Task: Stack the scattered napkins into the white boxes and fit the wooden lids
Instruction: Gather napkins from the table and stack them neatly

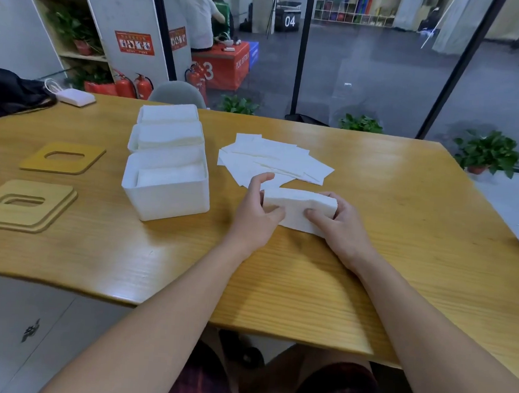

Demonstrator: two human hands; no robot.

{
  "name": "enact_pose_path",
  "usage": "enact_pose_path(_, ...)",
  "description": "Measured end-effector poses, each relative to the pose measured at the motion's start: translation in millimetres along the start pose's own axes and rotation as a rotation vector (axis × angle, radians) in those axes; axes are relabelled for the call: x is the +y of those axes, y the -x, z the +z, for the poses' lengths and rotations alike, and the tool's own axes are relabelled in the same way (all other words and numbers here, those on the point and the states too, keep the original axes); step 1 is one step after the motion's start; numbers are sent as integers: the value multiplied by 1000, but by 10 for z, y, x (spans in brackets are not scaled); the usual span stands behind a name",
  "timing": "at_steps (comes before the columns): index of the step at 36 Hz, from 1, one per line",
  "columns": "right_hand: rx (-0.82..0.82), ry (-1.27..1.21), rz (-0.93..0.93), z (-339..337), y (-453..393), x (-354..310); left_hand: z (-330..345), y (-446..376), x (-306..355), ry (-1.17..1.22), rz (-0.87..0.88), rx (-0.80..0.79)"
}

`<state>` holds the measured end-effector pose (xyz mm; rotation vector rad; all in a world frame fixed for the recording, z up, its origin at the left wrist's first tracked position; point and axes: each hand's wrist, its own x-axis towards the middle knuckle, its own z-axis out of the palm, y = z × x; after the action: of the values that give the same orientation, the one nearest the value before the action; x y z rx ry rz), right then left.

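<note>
- Surface (370, 265): yellow wooden top, wood grain showing, carrying all items listed below.
- Napkin stack (300, 203): thick white bundle, resting on the surface near the front centre, held at both ends.
- Left hand (258, 214): grip grasping the left end of the napkin stack, thumb on the near face, fingers curved over the far side.
- Right hand (339, 225): grip grasping the right end of the same stack, fingers curled round its end, thumb on the near face.
- Loose napkins (273, 159): flat white sheets fanned and overlapping, lying just behind the held stack, to the right of the boxes.
- Nearest white box (172, 201): open-topped, left of the hands, napkins inside standing below the rim.
- Middle white box (134, 140): directly behind the nearest one, filled with napkins, no lid.
- Far white box (169, 113): last of the row, filled with napkins, no lid.
- Wooden lid (63, 158): single, square with rounded corners and an oblong slot, lying flat well left of the boxes.
- Stacked wooden lids (27, 207): lying one upon another at the left near edge, slot uppermost.
- White pouch (76, 97): far left corner, beside a dark bag (10, 90).
</note>
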<state>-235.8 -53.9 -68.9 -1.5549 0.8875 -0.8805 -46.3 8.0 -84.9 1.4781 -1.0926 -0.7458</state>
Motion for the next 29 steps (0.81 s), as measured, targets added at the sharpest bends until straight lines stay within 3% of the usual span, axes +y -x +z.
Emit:
enact_pose_path(9, -122, -28, -2, 130, -77, -130, -610, 191, 150, -46, 70, -37)
enact_pose_path(18, -230, -88, -11, 786, -272, -521, -1532, 406, 369, -236, 156, 96)
enact_pose_path(24, -125, 118, -48, 1212, -543, -803, -1988, 284, 470, -222, 129, 227)
enact_pose_path(29, -172, 276, -239, 1507, -817, -990, -2351, 76, 431, -389, 82, 208)
